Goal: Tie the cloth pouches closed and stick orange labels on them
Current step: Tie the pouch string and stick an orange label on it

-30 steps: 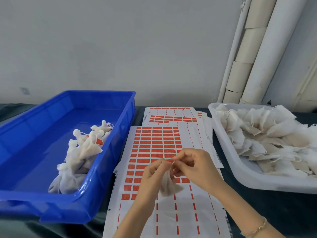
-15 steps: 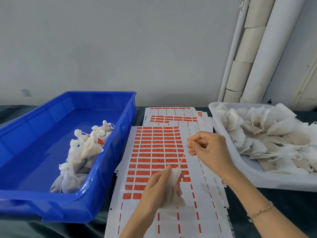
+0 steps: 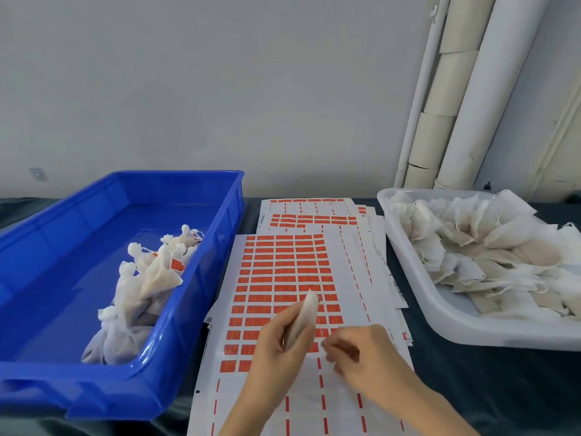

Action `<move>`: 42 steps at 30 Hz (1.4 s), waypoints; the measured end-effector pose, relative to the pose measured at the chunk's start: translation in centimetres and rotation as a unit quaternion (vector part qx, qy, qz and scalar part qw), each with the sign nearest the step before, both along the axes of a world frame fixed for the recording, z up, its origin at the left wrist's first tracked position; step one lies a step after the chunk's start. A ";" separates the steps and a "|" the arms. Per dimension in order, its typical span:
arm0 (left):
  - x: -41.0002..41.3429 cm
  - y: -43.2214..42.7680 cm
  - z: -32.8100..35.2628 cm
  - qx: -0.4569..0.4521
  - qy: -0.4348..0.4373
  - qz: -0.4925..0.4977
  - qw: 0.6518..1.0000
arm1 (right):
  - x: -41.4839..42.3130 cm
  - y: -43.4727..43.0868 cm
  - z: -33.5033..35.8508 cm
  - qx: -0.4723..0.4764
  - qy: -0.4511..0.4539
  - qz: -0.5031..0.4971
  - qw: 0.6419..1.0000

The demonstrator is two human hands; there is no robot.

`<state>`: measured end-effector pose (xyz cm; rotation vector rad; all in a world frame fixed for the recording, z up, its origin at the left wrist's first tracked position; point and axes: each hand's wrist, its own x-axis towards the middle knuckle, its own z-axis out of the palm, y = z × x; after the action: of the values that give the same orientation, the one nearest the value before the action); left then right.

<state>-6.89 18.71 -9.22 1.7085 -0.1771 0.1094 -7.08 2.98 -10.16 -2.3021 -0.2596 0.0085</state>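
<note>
Gripped in the left hand (image 3: 276, 347), a small white cloth pouch (image 3: 306, 313) stands roughly upright, fingers and thumb curled around its lower half while its top pokes up above them. It is held over the near middle of a large sheet of orange labels (image 3: 283, 272), which lies flat at the centre of the table. Just to the right, the right hand (image 3: 364, 357) reaches down to the same sheet with its fingers curled and its fingertips at the labels; the blur hides whether it pinches anything. More label sheets (image 3: 314, 215) lie fanned out at the far end, partly under the big one. On the left sits a blue tray (image 3: 94, 391) holding a cluster of tied pouches (image 3: 147, 284) along its right wall, at least one showing an orange label. On the right sits a white tray (image 3: 440, 322) heaped with loose pouches (image 3: 487, 247), their strings hanging slack. A dark cloth (image 3: 471, 388) covers the table. Pale pipes (image 3: 465, 105) rise against a grey wall (image 3: 220, 89) at the far right.
</note>
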 end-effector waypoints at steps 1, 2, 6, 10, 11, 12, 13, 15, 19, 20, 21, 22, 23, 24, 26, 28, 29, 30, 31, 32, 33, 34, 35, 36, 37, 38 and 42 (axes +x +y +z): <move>0.1 -0.1 -0.4 0.067 -0.044 0.005 0.997 | -0.3 0.2 0.4 0.013 0.002 0.018 1.000; 0.2 -0.1 -0.7 0.124 -0.086 0.006 0.989 | -0.5 0.4 0.8 0.027 -0.002 0.030 0.999; 1.1 -0.2 -1.2 0.195 -0.170 0.021 0.966 | -0.8 0.6 2.2 0.079 -0.027 0.036 0.996; 1.1 -0.6 -0.6 0.096 -0.163 0.019 0.982 | -1.1 0.8 3.0 0.169 -0.039 0.021 0.985; 0.9 -0.8 -0.2 0.047 -0.120 0.006 0.992 | -0.9 0.7 3.0 0.189 -0.051 -0.010 0.981; 0.8 -1.0 0.1 -0.004 -0.066 -0.002 0.998 | -0.6 0.6 2.9 0.202 -0.060 -0.049 0.976; 0.7 -1.2 0.3 -0.049 -0.014 0.000 0.999 | -0.2 0.4 2.7 0.207 -0.060 -0.080 0.973; 0.7 -1.5 0.1 -0.105 0.069 0.018 0.992 | 0.8 0.4 2.2 0.201 -0.031 -0.102 0.974; 1.0 -1.6 -0.2 -0.119 0.100 0.010 0.988 | 1.4 0.8 1.6 0.238 -0.001 -0.094 0.967; 0.9 -1.7 -0.3 -0.113 0.090 -0.003 0.989 | 1.4 0.9 1.6 0.244 -0.002 -0.093 0.965; 0.8 -1.7 -0.3 -0.107 0.085 -0.008 0.991 | 1.4 0.9 1.5 0.246 -0.003 -0.094 0.965; 0.8 -1.7 -0.5 -0.103 0.085 -0.004 0.991 | 1.6 0.9 1.3 0.245 -0.005 -0.098 0.965; 0.8 -1.8 -0.7 -0.102 0.092 0.008 0.990 | 1.7 0.8 1.0 0.244 -0.008 -0.103 0.964; 0.9 -1.9 -1.1 -0.102 0.101 0.022 0.989 | 1.8 0.9 0.7 0.246 -0.005 -0.109 0.963; 1.3 -2.1 -1.9 -0.102 0.121 0.050 0.986 | 2.0 1.0 0.2 0.267 0.014 -0.126 0.955; 1.5 -2.2 -2.5 -0.105 0.132 0.083 0.982 | 2.1 1.0 -0.4 0.285 0.035 -0.133 0.949; 1.6 -2.2 -2.8 -0.109 0.133 0.094 0.981 | 2.2 1.0 -0.5 0.283 0.036 -0.128 0.950; 1.7 -2.1 -3.0 -0.114 0.132 0.100 0.980 | 2.2 0.9 -0.7 0.268 0.027 -0.122 0.955; 1.7 -2.1 -3.1 -0.119 0.133 0.104 0.978 | 2.2 0.9 -0.8 0.240 0.009 -0.115 0.964; 1.7 -1.9 -3.3 -0.125 0.134 0.106 0.977 | 2.1 0.9 -0.9 0.206 -0.015 -0.105 0.973; 1.7 -1.8 -3.5 -0.133 0.135 0.106 0.976 | 1.9 1.0 -0.9 0.169 -0.044 -0.095 0.980; 1.7 -1.6 -3.7 -0.143 0.132 0.101 0.976 | 1.7 1.1 -0.9 0.135 -0.075 -0.091 0.984; 1.7 -1.6 -3.8 -0.154 0.131 0.096 0.975 | 1.6 1.3 -1.0 0.107 -0.107 -0.090 0.984; 1.7 -1.5 -3.9 -0.163 0.130 0.093 0.974 | 1.5 1.5 -1.1 0.084 -0.137 -0.091 0.983; 1.7 -1.4 -3.9 -0.171 0.133 0.094 0.972 | 1.5 1.6 -1.3 0.069 -0.160 -0.094 0.980; 1.6 -1.4 -3.9 -0.177 0.136 0.097 0.970 | 1.5 1.8 -1.5 0.059 -0.175 -0.097 0.978; 1.5 -1.2 -3.9 -0.202 0.149 0.099 0.963 | 1.5 2.5 -2.0 0.054 -0.185 -0.089 0.977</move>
<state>-5.37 17.51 -13.10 1.3107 0.2281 0.0319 -5.56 5.46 -12.11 -2.1973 -0.2339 -0.5167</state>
